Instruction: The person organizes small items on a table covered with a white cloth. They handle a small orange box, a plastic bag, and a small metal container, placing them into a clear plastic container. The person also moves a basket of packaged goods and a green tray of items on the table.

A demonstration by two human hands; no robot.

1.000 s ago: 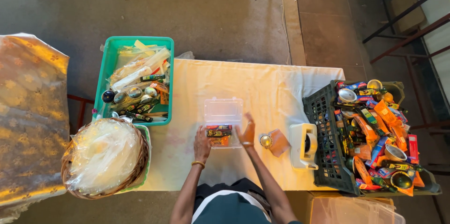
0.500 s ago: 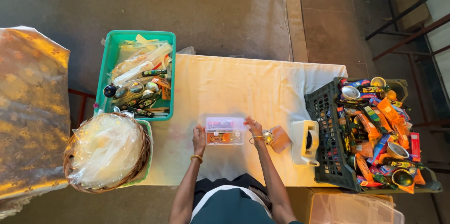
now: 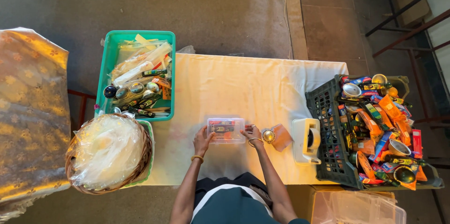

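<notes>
A small clear plastic box [image 3: 226, 129] with colourful items inside lies closed on the white-covered table [image 3: 243, 83], near its front edge. My left hand [image 3: 203, 140] presses on the box's left end and my right hand [image 3: 251, 134] holds its right end. Just right of my right hand sit a small round metal cup [image 3: 268, 135] and a brown paper piece [image 3: 282, 136].
A white tape dispenser [image 3: 307, 141] stands right of the box. A black crate [image 3: 328, 130] of orange and green packets fills the right end. At left are a green tub [image 3: 105, 76] of supplies and a wicker basket [image 3: 140, 167] of plastic wraps. A clear bin [image 3: 356, 207] sits below.
The clear box's lid stood open a second ago and is now shut. Both hands have come down onto the box's ends.
</notes>
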